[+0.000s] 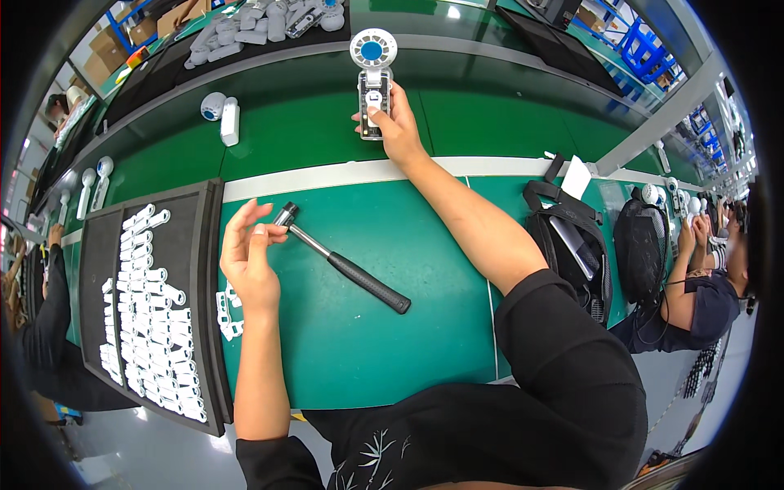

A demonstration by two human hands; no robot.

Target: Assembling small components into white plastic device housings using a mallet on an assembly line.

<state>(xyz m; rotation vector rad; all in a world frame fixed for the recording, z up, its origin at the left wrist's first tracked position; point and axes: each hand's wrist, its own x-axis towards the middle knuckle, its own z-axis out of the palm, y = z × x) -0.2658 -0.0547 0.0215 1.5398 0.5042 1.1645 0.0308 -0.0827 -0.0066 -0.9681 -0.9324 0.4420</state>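
My right hand (396, 126) reaches forward over the green conveyor, its fingers wrapped round a small handheld fan (374, 86). The fan stands upright, with a round white head, a blue centre and an open body whose inner parts show; my thumb lies on its front. My left hand (251, 249) is raised over the near mat, fingers partly curled and apart, with nothing seen in it. Just beside its fingertips lies a hammer (351, 269) with a black grip, slanting across the mat. Small white plastic parts (229, 314) lie by my left wrist.
At left, a black tray (102, 237) holds rows of white parts (159, 327). Another fan (229, 121) lies on the conveyor (294, 122); a pile of grey-white fans (253, 28) sits beyond. Black bags (576, 245) stand at right. Co-workers sit on both sides.
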